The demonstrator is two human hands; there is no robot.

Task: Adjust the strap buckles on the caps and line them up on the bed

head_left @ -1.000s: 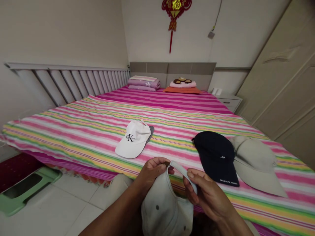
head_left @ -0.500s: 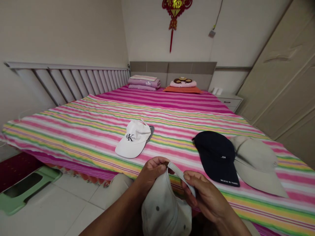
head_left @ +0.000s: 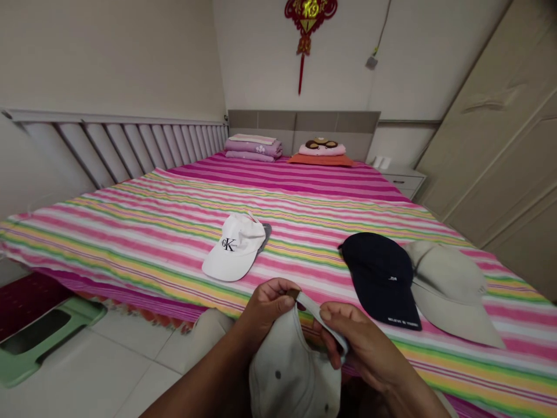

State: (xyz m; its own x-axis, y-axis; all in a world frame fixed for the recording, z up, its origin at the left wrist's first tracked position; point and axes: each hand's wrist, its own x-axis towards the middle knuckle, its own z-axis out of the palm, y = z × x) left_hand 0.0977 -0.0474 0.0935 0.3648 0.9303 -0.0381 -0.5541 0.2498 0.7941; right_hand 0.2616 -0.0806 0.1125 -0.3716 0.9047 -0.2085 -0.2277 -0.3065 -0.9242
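Far left, a green stool (head_left: 43, 342) stands on the tiled floor beside the bed (head_left: 130, 244), where a white CK cap (head_left: 235, 247) lies on the striped cover. Next along, the left hand (head_left: 270, 305) pinches one end of the back strap (head_left: 322, 321) between thumb and curled fingers, by a small brownish tip. A pale cap (head_left: 291, 371) hangs from that strap in the air over the bed's near edge, its eyelets showing. Just beside it, the right hand (head_left: 363, 342) pinches the strap further along, so both hands are closed on it, working at the strap. Beyond them lie a navy cap (head_left: 378, 278) and, touching it, a beige cap (head_left: 452, 290).
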